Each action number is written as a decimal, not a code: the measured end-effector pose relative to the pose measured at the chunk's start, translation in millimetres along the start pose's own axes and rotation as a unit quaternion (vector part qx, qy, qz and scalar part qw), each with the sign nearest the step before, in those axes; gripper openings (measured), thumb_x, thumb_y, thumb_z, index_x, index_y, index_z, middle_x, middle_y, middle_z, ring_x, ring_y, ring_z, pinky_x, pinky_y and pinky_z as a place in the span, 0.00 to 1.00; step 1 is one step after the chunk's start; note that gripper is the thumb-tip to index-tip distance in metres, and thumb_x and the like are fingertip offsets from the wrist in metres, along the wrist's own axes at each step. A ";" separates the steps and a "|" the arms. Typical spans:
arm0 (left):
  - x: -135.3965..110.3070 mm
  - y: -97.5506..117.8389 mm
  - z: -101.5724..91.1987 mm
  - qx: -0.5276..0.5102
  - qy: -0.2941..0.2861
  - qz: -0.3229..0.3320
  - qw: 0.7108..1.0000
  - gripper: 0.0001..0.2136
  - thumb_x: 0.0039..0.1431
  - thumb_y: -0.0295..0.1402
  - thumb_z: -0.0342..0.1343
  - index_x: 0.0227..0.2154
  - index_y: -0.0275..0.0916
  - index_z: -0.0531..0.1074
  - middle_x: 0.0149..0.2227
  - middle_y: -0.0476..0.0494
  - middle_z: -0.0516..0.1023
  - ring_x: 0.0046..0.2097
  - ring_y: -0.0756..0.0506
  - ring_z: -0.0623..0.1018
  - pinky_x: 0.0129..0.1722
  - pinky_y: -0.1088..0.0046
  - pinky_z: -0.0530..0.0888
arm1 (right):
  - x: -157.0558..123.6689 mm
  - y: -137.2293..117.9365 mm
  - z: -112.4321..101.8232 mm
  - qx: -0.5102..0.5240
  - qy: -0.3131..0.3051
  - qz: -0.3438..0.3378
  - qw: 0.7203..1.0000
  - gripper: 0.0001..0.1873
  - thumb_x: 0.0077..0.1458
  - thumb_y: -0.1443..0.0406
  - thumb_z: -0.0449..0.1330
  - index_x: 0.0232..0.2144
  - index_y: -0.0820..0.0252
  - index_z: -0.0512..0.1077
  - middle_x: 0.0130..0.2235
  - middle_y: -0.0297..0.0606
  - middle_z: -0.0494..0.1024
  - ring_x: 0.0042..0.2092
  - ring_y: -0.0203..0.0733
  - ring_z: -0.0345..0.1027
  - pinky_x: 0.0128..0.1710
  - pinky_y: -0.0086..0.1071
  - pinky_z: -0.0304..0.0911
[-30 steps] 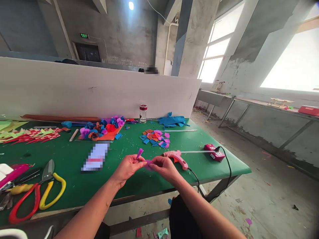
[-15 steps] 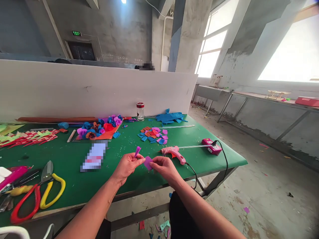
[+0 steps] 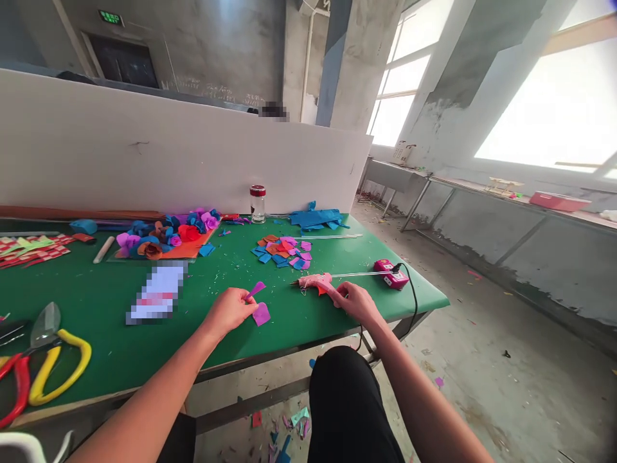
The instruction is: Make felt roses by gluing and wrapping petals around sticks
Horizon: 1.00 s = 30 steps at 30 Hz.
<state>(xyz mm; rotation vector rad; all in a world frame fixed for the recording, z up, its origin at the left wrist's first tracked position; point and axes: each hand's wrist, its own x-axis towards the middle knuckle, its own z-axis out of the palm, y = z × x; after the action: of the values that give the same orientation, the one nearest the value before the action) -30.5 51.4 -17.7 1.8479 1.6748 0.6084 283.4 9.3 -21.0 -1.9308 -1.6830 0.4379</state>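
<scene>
My left hand point(image 3: 232, 310) is closed over the green tabletop. It pinches a purple paper petal point(image 3: 261, 314) and a narrow rolled purple paper piece point(image 3: 256, 290) that points up and right. My right hand point(image 3: 355, 301) is closed round the handle of a pink hot glue gun point(image 3: 315, 281), which lies on the table with its nozzle to the left. A clear glue stick point(image 3: 359, 275) sticks out of the back of the gun. Beyond it is a pile of cut paper petals point(image 3: 279, 249) in blue, orange, red and purple.
A pink power strip point(image 3: 391, 275) with a black cord sits near the table's right edge. Farther back stand a glass jar point(image 3: 258, 207) and blue paper point(image 3: 315, 220). To the left are finished paper flowers point(image 3: 166, 235), a blurred-out phone-like rectangle point(image 3: 159, 290) and large scissors point(image 3: 45, 331).
My right hand has let go of the purple petal, moved right and taken hold of the glue gun's handle. My left hand keeps both purple pieces. The view has shifted.
</scene>
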 end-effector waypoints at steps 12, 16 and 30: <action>-12.9 5.4 -13.4 0.045 -0.027 -0.023 0.998 0.05 0.43 0.32 0.59 0.18 0.39 0.72 0.15 0.54 0.64 0.21 0.50 0.64 0.24 0.73 0.54 | 16.6 -14.0 -8.0 0.249 -0.066 0.024 0.966 0.24 0.49 0.44 0.61 0.22 0.59 0.67 0.17 0.28 0.65 0.21 0.33 0.55 0.23 0.29 0.51; -12.5 7.3 -15.1 0.040 -0.029 -0.026 0.998 0.04 0.44 0.31 0.59 0.19 0.38 0.73 0.18 0.51 0.69 0.24 0.49 0.67 0.24 0.73 0.56 | 9.8 -17.6 -9.4 0.509 -0.108 0.075 0.850 0.21 0.45 0.49 0.68 0.30 0.59 0.71 0.25 0.31 0.69 0.26 0.34 0.61 0.25 0.29 0.62; -17.6 4.4 -24.4 0.052 -0.029 -0.061 0.996 0.03 0.41 0.27 0.59 0.17 0.38 0.73 0.16 0.51 0.68 0.24 0.49 0.69 0.24 0.73 0.57 | -25.3 -67.1 7.1 0.508 -0.253 -0.048 0.822 0.24 0.49 0.51 0.67 0.45 0.56 0.73 0.43 0.39 0.79 0.24 0.30 0.61 0.34 0.34 0.68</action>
<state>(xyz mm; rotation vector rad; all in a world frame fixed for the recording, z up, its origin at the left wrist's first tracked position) -45.7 36.3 4.0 1.8000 1.7966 0.4206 221.1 -9.0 10.0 -0.9484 -1.3273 1.5406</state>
